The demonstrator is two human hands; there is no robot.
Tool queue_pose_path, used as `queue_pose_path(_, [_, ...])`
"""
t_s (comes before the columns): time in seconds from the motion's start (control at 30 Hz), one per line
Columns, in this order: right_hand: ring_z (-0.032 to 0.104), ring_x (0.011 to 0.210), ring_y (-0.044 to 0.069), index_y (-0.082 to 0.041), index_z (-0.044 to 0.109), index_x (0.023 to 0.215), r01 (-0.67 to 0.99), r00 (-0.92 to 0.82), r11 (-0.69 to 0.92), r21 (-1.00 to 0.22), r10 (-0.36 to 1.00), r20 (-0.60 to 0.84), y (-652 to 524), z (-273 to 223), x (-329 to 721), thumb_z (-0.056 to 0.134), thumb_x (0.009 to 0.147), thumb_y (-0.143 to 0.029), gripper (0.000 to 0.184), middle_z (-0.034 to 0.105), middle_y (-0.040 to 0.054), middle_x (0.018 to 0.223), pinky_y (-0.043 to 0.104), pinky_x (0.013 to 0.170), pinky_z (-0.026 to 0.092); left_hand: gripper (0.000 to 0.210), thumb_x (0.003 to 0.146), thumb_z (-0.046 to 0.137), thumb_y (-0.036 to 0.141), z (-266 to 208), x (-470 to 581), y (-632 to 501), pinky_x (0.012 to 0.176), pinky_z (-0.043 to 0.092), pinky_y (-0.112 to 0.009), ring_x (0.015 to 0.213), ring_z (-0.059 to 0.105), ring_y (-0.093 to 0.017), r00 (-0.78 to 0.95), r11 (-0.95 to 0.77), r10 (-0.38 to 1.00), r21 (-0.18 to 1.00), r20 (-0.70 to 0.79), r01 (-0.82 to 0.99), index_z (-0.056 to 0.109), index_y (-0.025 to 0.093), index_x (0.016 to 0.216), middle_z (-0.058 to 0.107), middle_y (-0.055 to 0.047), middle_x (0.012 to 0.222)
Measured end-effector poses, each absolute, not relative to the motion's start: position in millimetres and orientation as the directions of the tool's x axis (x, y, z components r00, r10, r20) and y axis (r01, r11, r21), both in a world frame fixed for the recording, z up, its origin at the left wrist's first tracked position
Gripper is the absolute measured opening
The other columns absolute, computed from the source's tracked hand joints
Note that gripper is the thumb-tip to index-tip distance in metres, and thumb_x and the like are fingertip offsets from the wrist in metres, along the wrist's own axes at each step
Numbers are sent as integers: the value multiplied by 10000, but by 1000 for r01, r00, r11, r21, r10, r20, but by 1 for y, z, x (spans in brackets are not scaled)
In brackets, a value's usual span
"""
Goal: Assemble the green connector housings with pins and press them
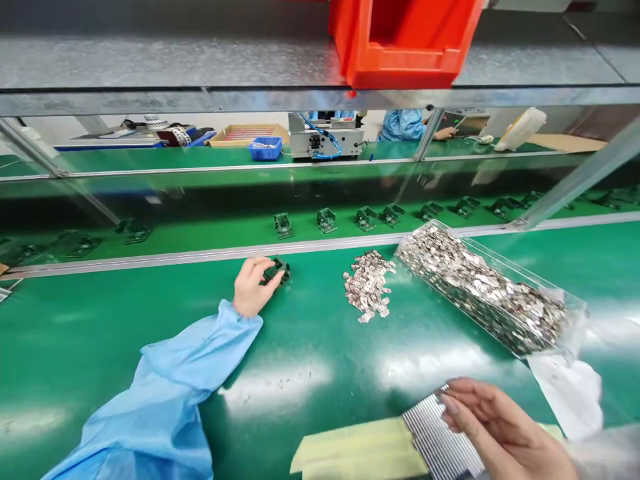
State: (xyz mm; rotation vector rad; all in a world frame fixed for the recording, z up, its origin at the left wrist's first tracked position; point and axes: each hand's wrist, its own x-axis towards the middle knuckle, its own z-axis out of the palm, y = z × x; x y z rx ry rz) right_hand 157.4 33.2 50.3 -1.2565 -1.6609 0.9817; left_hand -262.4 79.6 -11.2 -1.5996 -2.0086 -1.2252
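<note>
My left hand [253, 287], in a blue sleeve, has its thumb and fingers closed round a small dark green circuit-board part [281, 270] at the far edge of the green bench. At the lower right, the thumb and forefinger of my right hand [500, 427] pinch a small shiny metal piece [442, 389]. Just beneath that hand lies a ridged silver plate [440, 437], partly covered by the fingers, with yellow tape [360, 453] beside it. A loose pile of small flat metal pieces [369, 283] lies between my hands, farther back.
A clear tray [480, 287] full of metal pieces stands at the right, near white paper [570, 393]. Beyond the metal rail, several green board parts [327, 220] sit on the green belt. A red bin [407, 47] rests on the shelf overhead. Another person's blue sleeve [403, 125] shows behind.
</note>
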Motion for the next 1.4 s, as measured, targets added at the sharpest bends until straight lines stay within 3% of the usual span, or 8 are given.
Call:
queue_pose_path(0.2, [675,537,169,-204,714,751,256,-149,31,-966,989,-7,9,49,151,741,752,-432,229,692,27,624,174,507,572,411,773,742,395,-9,-193,28,821,540,-357,969,650,-250,77,-251,653,120,753,960,596,238,1124,664,-99,1106])
queue_pose_path(0.3, [625,538,149,-203,695,740,220,-119,-9,-975,992,-36,1,43,157,732,779,-431,235,651,13,592,175,502,533,808,690,792,479,-4,-192,13,969,490,-468,1199,558,-328,59,-344,654,227,754,911,407,242,1359,534,-159,1335])
queue_pose_path(0.43, [606,600,156,-198,696,789,178,-153,-55,-982,985,-83,-9,36,166,703,818,-438,242,649,20,635,210,561,517,1139,670,750,599,-3,-213,19,1115,327,-572,1426,293,-392,93,-282,916,460,391,842,85,229,1517,274,-215,1549])
queue_pose_path(0.57, [582,640,158,-196,683,816,102,-212,-110,-989,969,-129,-16,31,163,671,842,-454,260,648,24,698,238,578,490,994,667,753,586,-4,-222,37,1130,247,-632,1421,282,-421,194,-211,977,510,87,834,273,236,1463,399,-181,1490])
queue_pose_path(0.73, [549,677,155,-184,669,766,18,-203,-114,-993,972,-116,-16,25,149,699,812,-439,261,630,28,750,258,603,447,798,648,804,468,-11,-184,38,1057,423,-515,1253,498,-336,128,-226,972,640,197,735,434,205,1304,472,-146,1325])
queue_pose_path(0.93, [596,856,199,-190,677,731,-70,-83,-16,-997,997,-10,-14,22,144,726,782,-390,212,645,66,910,275,680,477,712,647,824,336,0,-88,16,876,537,-336,1072,600,-214,-1,-126,992,968,129,215,386,239,1201,523,-76,1219])
queue_pose_path(1.13, [603,960,209,-205,665,757,78,1,100,-992,995,100,-28,19,149,653,851,-311,142,627,77,1063,290,742,475,532,744,751,219,20,-28,-2,668,523,-216,731,621,-113,275,-38,960,998,49,-46,388,234,1133,619,3,889])
queue_pose_path(1.4, [569,1121,239,-210,655,755,249,54,174,-953,980,192,-34,13,136,616,859,-233,113,607,93,1164,360,939,435,569,725,781,259,11,-19,-6,753,534,-233,862,645,-147,235,45,972,991,-14,-126,502,228,1220,642,-42,1013])
